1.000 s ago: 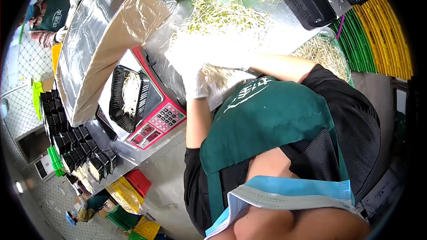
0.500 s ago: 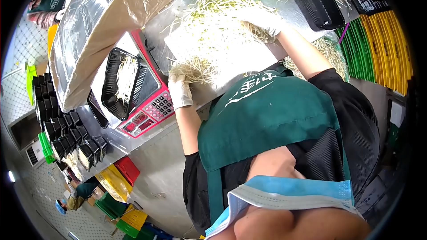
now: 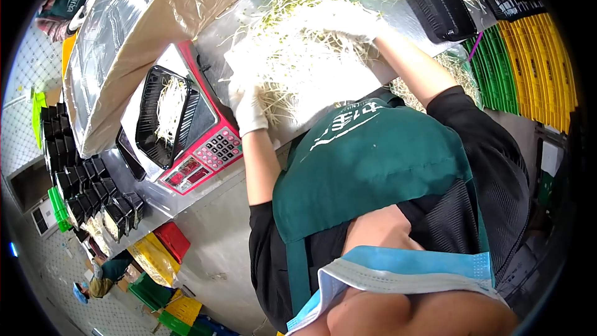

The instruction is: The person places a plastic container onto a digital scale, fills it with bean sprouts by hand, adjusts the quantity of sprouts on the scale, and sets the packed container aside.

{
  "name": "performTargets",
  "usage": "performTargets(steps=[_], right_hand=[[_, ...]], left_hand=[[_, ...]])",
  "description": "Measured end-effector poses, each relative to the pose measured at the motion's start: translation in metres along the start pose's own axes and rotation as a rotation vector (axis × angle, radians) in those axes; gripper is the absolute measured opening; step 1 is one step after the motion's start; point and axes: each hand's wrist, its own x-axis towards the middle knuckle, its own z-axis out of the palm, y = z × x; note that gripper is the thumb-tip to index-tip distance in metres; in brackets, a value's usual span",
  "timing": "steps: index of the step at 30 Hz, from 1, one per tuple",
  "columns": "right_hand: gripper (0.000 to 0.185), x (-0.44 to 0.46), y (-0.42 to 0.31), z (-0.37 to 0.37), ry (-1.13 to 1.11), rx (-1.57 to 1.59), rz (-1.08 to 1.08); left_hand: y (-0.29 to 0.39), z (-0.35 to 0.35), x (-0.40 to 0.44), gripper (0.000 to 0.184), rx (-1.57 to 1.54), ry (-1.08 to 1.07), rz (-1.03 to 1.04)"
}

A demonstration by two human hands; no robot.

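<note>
A pale heap of bean sprouts (image 3: 298, 56) spreads over a white, glare-washed board on the metal table. My left hand (image 3: 247, 107), in a white glove, rests at the heap's near left edge, fingers stretched forward beside the sprouts. My right hand (image 3: 351, 22), gloved too, lies flat over the heap's far right part, fingers pointing left. Glare bleaches both sets of fingertips. Left of the heap, a black plastic tray (image 3: 146, 115) holding some sprouts (image 3: 169, 109) sits on a red-edged weighing scale (image 3: 217, 149).
An empty black tray (image 3: 443, 6) lies at the far right. Clear plastic film (image 3: 112, 56) covers something beyond the scale. Filled black trays (image 3: 93, 186) stand stacked at left. Green crates (image 3: 494, 68) and yellow crates (image 3: 541, 65) are at right. A co-worker (image 3: 106, 277) appears at lower left.
My right hand has moved left and slightly forward across the sprouts. My left hand has shifted slightly forward, its fingers straighter than before. The whole view has shifted a little left.
</note>
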Motion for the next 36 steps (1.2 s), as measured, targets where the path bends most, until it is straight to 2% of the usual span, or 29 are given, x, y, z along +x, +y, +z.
performTargets(steps=[2,3,4,6,7,8,10,11,12,13,14,16,18,19,20,22,23,25,26,28,30,31,33,34,35,36], right_hand=[[0.038,-0.006,-0.031,-0.033,-0.078,0.460,0.093],[0.035,-0.003,-0.024,-0.037,-0.152,0.427,0.191],[0.035,-0.002,-0.025,-0.034,-0.151,0.429,0.190],[0.046,0.001,-0.022,-0.022,-0.225,0.062,0.174],[0.050,-0.002,-0.018,-0.012,-0.254,0.252,0.232],[0.050,-0.005,-0.015,-0.003,-0.256,0.250,0.229],[0.045,-0.020,-0.042,0.017,-0.138,-0.126,-0.033],[0.045,-0.029,-0.055,0.030,-0.141,-0.124,-0.033],[0.047,-0.038,-0.068,0.044,-0.080,-0.302,-0.008],[0.049,-0.041,-0.075,0.050,-0.016,-0.481,0.016],[0.049,-0.038,-0.073,0.049,-0.015,-0.483,0.013],[0.048,-0.023,-0.059,0.042,-0.076,-0.336,0.042],[0.046,-0.009,-0.043,0.033,-0.138,-0.183,0.077],[0.046,-0.002,-0.038,0.029,-0.167,-0.107,0.092],[0.046,0.003,-0.035,0.019,-0.165,-0.108,0.088],[0.046,0.010,-0.029,-0.002,-0.175,0.492,-0.105],[0.048,0.015,-0.018,-0.001,-0.192,0.321,-0.037],[0.048,0.025,-0.031,0.012,-0.239,0.266,-0.029],[0.048,0.034,-0.038,0.018,-0.284,0.207,-0.024],[0.049,0.043,-0.024,0.057,-0.222,0.165,-0.060],[0.044,0.046,-0.028,0.088,0.071,-0.019,-0.014],[0.045,0.045,-0.057,0.062,-0.020,0.019,0.052],[0.047,0.042,-0.097,0.019,-0.201,0.113,0.129],[0.047,0.035,-0.097,0.009,-0.293,0.177,0.139],[0.047,0.027,-0.082,0.013,-0.289,0.179,0.143],[0.052,0.019,-0.057,0.022,-0.304,0.343,0.042]], left_hand=[[0.025,0.010,-0.010,0.037,-0.069,0.014,-0.032],[0.018,0.001,-0.006,0.035,0.002,0.041,-0.038],[0.014,-0.006,-0.003,0.034,0.073,0.068,-0.041],[0.004,-0.008,-0.007,0.045,0.276,0.138,-0.123],[0.008,-0.006,-0.013,0.049,0.361,0.078,-0.122],[0.009,-0.002,-0.022,0.043,0.461,0.102,-0.092],[0.021,0.018,-0.040,0.061,0.542,-0.050,-0.261],[0.011,0.021,-0.044,0.073,0.622,-0.137,-0.184],[0.001,0.025,-0.047,0.085,0.700,-0.227,-0.105],[-0.003,0.031,-0.048,0.095,1.014,-0.281,-0.037],[-0.011,0.033,-0.052,0.091,0.889,-0.275,0.162],[-0.025,0.028,-0.043,0.078,1.107,-0.076,0.359],[-0.010,0.023,-0.030,0.056,1.104,0.111,-0.271],[-0.012,0.006,-0.016,0.042,1.169,0.147,0.002],[-0.020,-0.004,-0.013,0.036,0.637,0.177,0.100],[0.032,0.027,-0.015,0.038,0.288,0.042,-0.020],[0.021,0.025,0.000,0.035,0.242,-0.006,0.096],[-0.060,-0.008,0.075,0.027,0.666,-0.020,0.289],[-0.056,-0.003,0.078,0.027,0.667,-0.022,0.295],[-0.039,0.027,0.075,0.028,0.280,-0.057,0.224],[-0.021,0.059,0.063,0.029,-0.106,-0.088,0.139],[-0.012,0.069,0.060,0.029,-0.298,-0.105,0.098],[0.008,0.062,0.013,0.032,-0.390,0.130,-0.187],[0.053,0.070,-0.021,0.033,-0.428,-0.040,-0.374],[0.063,0.059,-0.037,0.041,-0.084,-0.167,-0.375],[0.074,0.049,-0.054,0.049,0.260,-0.296,-0.344]])
